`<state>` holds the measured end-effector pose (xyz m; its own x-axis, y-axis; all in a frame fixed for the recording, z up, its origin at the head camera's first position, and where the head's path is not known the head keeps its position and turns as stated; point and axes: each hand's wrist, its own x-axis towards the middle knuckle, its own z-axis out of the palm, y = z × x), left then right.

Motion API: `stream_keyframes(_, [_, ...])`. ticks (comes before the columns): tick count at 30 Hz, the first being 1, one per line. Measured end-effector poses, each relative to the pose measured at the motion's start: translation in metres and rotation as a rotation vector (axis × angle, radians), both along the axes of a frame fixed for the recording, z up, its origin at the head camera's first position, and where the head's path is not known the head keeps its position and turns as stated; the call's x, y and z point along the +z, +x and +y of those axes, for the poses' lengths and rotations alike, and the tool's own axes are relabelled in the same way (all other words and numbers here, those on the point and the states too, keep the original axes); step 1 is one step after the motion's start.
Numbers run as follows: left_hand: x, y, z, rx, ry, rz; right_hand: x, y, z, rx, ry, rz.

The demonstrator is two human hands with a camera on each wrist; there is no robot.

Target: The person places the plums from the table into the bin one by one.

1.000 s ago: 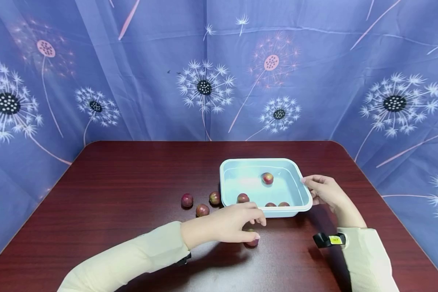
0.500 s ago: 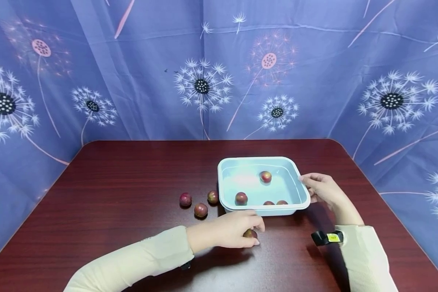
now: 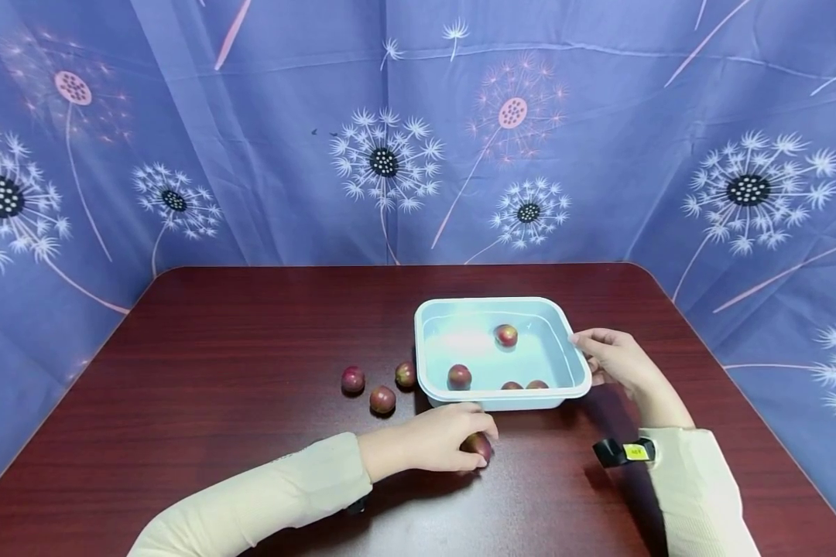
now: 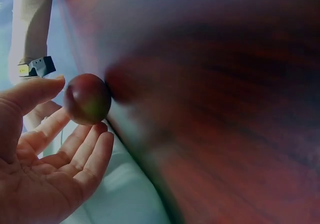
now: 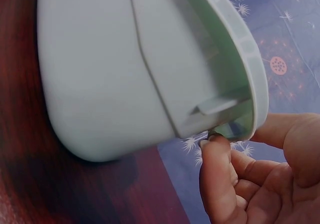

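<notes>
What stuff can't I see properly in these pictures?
Head view: the bottoms of two fruits, hidden by the tub's front wall.
Head view: part of another fruit, covered by the left hand.
Head view: writing on the yellow label, too small to read.
Head view: the sleeves' upper ends, cut off by the bottom edge.
Left wrist view: the table's wood grain, blurred.
Right wrist view: most of the tub's inside, hidden by its outer wall.

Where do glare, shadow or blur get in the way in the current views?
Head: glare whitens part of the tub's floor, a pale sheen lies on the table near the bottom edge, and a dark shadow falls beside the right sleeve; left wrist: dim, table heavily blurred, plum clearer; right wrist: tub's outer wall greyed by shade, table dark beside it.
</notes>
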<state>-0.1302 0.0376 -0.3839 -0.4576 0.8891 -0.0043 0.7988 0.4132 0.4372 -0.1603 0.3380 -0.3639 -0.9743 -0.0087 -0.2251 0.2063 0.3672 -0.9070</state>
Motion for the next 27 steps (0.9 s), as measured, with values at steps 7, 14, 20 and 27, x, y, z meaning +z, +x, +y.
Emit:
stream_keyframes(7, [-0.0035,-0.0025,-0.0010,-0.016,0.024,-0.006,0.0010,0.0007,0.0005,0.002,0.001,-0.004])
stream_keyframes(14, [-0.0031,-0.0045,0.0001,-0.015,0.016,-0.056,-0.0008,-0.0010,0.0012,-0.002,-0.015,-0.018])
stream_keyframes(20, [-0.0050,-0.0058,0.0008,-0.019,0.042,-0.090,-0.0015,-0.0015,0.0006,-0.001,-0.020,-0.014])
stream_keyframes(27, [-0.0068,-0.0072,0.0012,-0.004,0.044,-0.126,-0.0003,-0.0003,0.0004,-0.008,-0.003,-0.009])
